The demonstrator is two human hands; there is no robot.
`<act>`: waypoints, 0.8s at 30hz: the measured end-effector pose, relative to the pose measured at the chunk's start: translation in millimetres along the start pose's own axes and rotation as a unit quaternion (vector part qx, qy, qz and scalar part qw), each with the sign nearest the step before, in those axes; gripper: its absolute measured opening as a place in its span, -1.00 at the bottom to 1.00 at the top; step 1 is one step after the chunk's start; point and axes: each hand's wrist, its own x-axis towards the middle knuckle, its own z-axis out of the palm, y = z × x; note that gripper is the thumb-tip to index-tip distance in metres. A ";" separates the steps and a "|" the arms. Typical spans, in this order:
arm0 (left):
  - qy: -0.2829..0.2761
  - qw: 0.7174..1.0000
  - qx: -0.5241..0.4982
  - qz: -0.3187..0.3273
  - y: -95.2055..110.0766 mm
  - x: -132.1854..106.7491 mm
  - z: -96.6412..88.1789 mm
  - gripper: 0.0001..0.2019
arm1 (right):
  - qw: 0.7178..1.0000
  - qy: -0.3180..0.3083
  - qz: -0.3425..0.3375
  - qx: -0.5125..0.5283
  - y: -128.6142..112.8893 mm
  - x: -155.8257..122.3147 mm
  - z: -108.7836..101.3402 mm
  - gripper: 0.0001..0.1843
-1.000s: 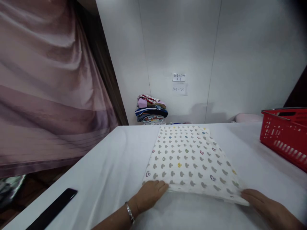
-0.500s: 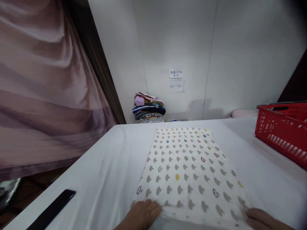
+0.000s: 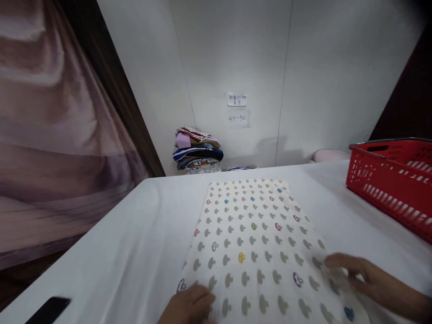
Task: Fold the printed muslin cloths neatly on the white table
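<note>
A white cloth (image 3: 246,234) printed with grey mushrooms and some coloured ones lies spread flat on the white table (image 3: 141,252). At its near left edge rests my left hand (image 3: 189,303), fingers bent over the fabric. Those fingertips are blurred and partly cut off, so I cannot tell whether they grip it. My right hand (image 3: 362,276) is over the cloth's right edge, slightly blurred, with index finger stretched out and thumb apart. The near end of the cloth runs out of the picture.
A red plastic basket (image 3: 388,184) stands on the table at the right. Beyond the far edge, folded clothes (image 3: 197,153) are stacked by the wall, below paper notes (image 3: 237,118). A black flat object (image 3: 50,310) lies at the near left. A pink curtain (image 3: 67,157) hangs left.
My right hand has moved up along the cloth's right edge from its near corner. The cloth's near edge has slipped out of view. The camera has turned slightly right.
</note>
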 end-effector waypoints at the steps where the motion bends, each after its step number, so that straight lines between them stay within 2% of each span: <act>1: 0.019 0.999 0.011 -0.023 -4.8 8.6 -1.3 -0.77 | 1.000 0.002 0.011 0.022 -1.7 23.7 -10.7 -0.62; 3: 0.055 0.995 0.050 -0.069 -16.2 24.4 0.6 -0.78 | 0.997 0.042 0.051 0.033 0.0 76.5 -28.8 -0.64; 6: 0.077 0.985 0.111 -0.107 -35.6 38.7 15.9 -0.71 | 0.982 0.110 0.155 -0.010 11.1 156.0 -44.9 -0.62; 7: 0.069 0.982 0.129 -0.120 -41.8 40.2 23.5 -0.67 | 0.974 0.121 0.188 -0.030 15.4 179.9 -47.6 -0.61; 9: 0.042 0.975 0.160 -0.147 -52.3 39.0 39.4 -0.61 | 0.967 0.127 0.214 -0.047 22.7 221.6 -50.0 -0.62; 12: 0.020 0.967 0.193 -0.164 -62.3 31.7 58.1 -0.54 | 0.961 0.121 0.241 -0.066 29.7 268.5 -49.1 -0.64; 17: 0.036 0.966 0.219 -0.130 -70.8 24.0 67.6 -0.52 | 0.944 0.126 0.285 -0.105 36.2 313.4 -42.3 -0.63; 24: 0.050 0.967 0.222 -0.114 -75.0 25.3 66.7 -0.50 | 0.936 0.157 0.286 -0.134 41.1 330.8 -42.0 -0.75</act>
